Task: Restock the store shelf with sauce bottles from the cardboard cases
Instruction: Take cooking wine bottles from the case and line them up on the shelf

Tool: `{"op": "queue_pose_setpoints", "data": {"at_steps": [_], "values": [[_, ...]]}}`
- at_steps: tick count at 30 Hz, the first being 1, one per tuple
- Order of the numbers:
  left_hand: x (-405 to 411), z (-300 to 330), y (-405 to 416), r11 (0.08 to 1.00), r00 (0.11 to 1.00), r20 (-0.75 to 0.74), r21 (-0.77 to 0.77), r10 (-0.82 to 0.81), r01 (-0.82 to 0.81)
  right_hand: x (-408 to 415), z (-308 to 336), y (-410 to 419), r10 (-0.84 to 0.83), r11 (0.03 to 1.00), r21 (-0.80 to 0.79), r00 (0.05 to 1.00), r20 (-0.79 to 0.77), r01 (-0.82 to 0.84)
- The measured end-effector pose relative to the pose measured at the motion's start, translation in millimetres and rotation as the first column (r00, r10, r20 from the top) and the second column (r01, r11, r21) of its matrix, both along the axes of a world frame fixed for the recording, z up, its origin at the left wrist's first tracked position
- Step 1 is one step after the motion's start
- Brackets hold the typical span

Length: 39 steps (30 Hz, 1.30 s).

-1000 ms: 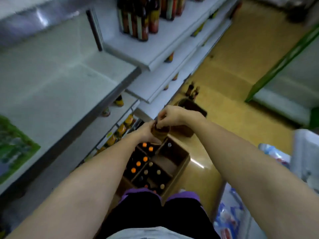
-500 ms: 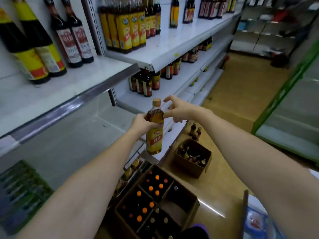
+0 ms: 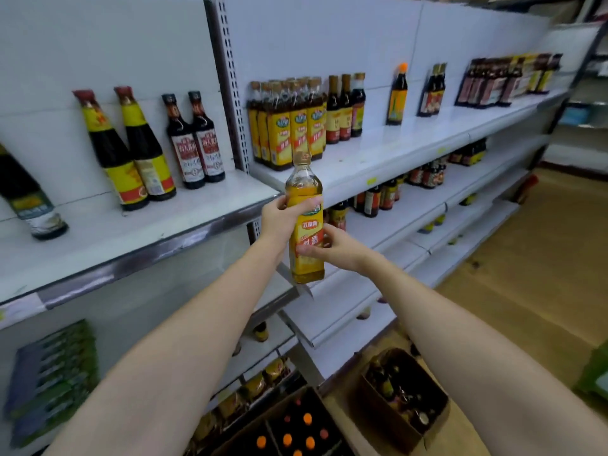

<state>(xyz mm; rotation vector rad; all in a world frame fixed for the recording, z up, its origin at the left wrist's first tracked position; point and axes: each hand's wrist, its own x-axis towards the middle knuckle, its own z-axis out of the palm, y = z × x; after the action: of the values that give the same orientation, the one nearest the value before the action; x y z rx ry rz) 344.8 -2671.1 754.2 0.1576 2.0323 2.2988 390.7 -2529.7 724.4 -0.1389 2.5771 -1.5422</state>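
Bottle [image 3: 305,222]: upright, gripped by left hand [image 3: 279,216], pinched by right hand [image 3: 332,246].
Case [image 3: 403,401]: contents blurred, probably bottles.

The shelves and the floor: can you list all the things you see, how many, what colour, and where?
held bottle: one, amber with a yellow label, upright in front of the shelf edge
matching bottles: a packed group, count unclear, yellow labels, top shelf behind the held one
dark bottles with yellow-red labels: two, top shelf, left part
dark bottles with white-red labels: two, just right of those
orange-capped bottle: one, dark, standing alone further right
top shelf: one, white
open case: one, brown cardboard, orange caps inside, floor at the bottom
second case: one, brown, dark bottles inside, floor to the right
left hand: grip around the bottle's upper body
right hand: grip on the label lower down
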Motion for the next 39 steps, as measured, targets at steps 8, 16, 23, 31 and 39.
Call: {"op": "queue_pose_setpoints", "data": {"at_steps": [8, 16, 23, 31, 39], "values": [[-16.9, 39.8, 27.6, 0.961, 0.979, 0.111, 0.202, 0.168, -0.188, -31.6, 42.3, 26.5, 0.127, 0.959, -0.246, 0.989, -0.077, -0.142], [-38.4, 86.6, 19.1, 0.979, 0.988, 0.096, 0.155, 0.120, -0.134, -60.5, 72.4, 23.0, 0.047, 0.958, -0.267, 0.980, -0.194, -0.099], [-79.2, 110.0, 25.1, 0.997, 0.995, -0.055, -0.015, 0.080, -0.081, -110.1, 77.2, 34.6, 0.038, 0.942, -0.309, 0.954, -0.297, -0.133], [-165.5, 106.4, 64.3, 0.968, 0.971, -0.081, -0.091, 0.225, -0.232, -231.2, 67.7, 78.2, 0.208, 0.925, -0.232, 0.912, -0.353, -0.300], [-236.2, 86.7, 131.3, 0.934, 0.951, -0.067, -0.178, 0.301, -0.308, -327.8, 43.8, 139.5, 0.341, 0.892, -0.201, 0.895, -0.289, -0.404]]}}
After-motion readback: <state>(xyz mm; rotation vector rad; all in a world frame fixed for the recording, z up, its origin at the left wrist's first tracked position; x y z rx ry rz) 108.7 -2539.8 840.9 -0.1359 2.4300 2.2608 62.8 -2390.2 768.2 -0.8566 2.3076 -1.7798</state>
